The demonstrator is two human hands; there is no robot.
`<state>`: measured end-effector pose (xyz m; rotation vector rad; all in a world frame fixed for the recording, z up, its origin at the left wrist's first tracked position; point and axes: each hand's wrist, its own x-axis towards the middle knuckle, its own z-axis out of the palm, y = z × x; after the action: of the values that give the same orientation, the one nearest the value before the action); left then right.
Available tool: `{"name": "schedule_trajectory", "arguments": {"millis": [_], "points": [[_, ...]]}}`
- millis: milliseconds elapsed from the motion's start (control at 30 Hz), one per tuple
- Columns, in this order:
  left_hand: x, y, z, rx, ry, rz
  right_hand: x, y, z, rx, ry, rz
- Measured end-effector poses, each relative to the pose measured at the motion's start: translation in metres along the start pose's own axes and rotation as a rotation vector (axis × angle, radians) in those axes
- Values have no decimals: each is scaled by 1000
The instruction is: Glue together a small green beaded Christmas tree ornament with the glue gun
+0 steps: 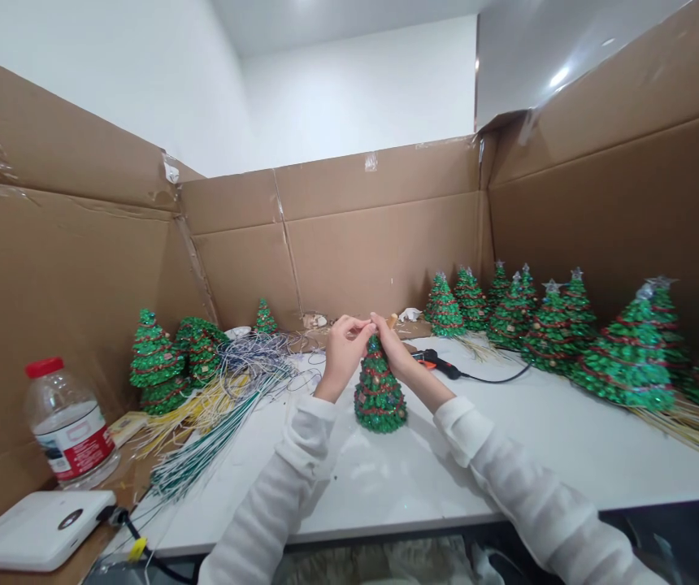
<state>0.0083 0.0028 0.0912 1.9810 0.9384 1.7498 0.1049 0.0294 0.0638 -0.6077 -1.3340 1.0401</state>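
A small green Christmas tree (379, 394) with red garland stands upright on the white table (386, 487), in front of me. At its tip, my left hand (347, 351) and my right hand (391, 345) meet from either side. The fingers of both are drawn together in a pinch over the top of the tree. Whatever lies between the fingertips is too small to make out, and the tree's tip is hidden by them.
Finished trees with stars (548, 333) line the right side. A soldering iron (440, 363) lies behind my right hand. Bundled wires (209, 439), more trees (158, 361), a bottle (75, 431) and a white power bank (38, 528) are at left. Cardboard walls (379, 252) surround the table.
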Motion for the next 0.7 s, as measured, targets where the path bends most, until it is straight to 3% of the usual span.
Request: {"name": "schedule_trajectory", "arguments": {"millis": [200,400,700], "points": [[-3,1,-1,-27,11,7,-2,-4,4,119,127,95],[-3,-7,2,-131,5,-80,-3,-5,6,165,91,104],[-3,-12,7,-148,36,-93,0,-4,6,130,100,106]]}}
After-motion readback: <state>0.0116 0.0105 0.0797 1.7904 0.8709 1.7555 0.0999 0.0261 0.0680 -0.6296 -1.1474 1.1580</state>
